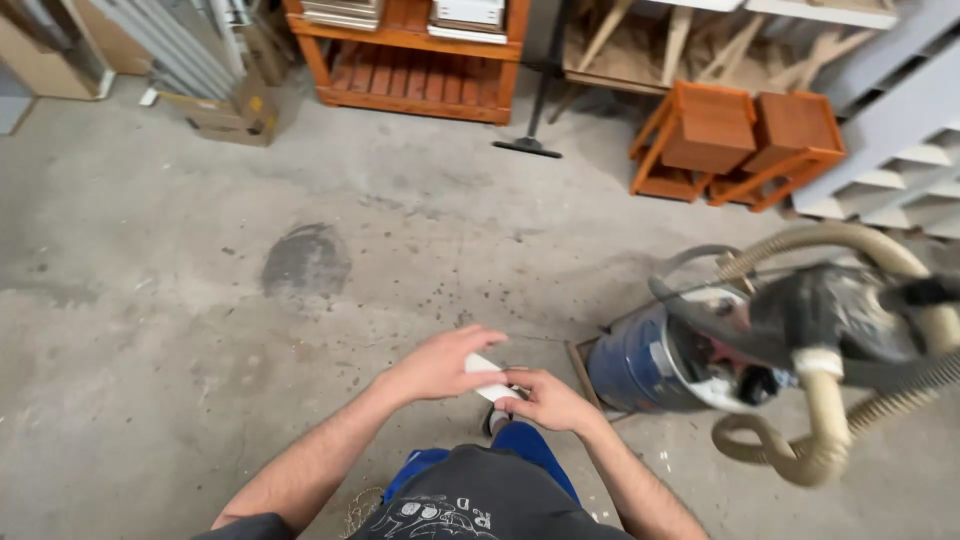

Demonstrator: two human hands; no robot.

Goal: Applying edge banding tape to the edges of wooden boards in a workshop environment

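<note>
While the person stands on the bare concrete floor (pixel 180 300) looking down, both hands meet in front of the waist around a small white piece (pixel 487 377), which may be a folded paper, a cloth or a thin flat block; it is too small and too covered to tell which. The left hand (pixel 437 365) lies over it from above, fingers stretched forward and loosely closed on its upper end, while the right hand (pixel 548 400) pinches its lower end between thumb and fingers, so the piece is held in the air between the two, above a dark shoe and blue trouser leg. Judging by this, the step in hand is a handling of the white piece itself, folding, unfolding or getting a better grip on it, with nothing yet applied to any surface. Any further move would call for one hand to keep a firm pinch while the other shifts, since the piece is thin and partly hidden under the left palm. Just to the right stands a blue drum-shaped dust extractor (pixel 650 362) with a pale ribbed hose (pixel 825 440) looping round it, near the right forearm but apart from it. Farther off, orange wooden stools (pixel 735 140) lie tipped by a grey slatted panel, and an orange slatted rack (pixel 410 75) stands at the far wall.
</note>
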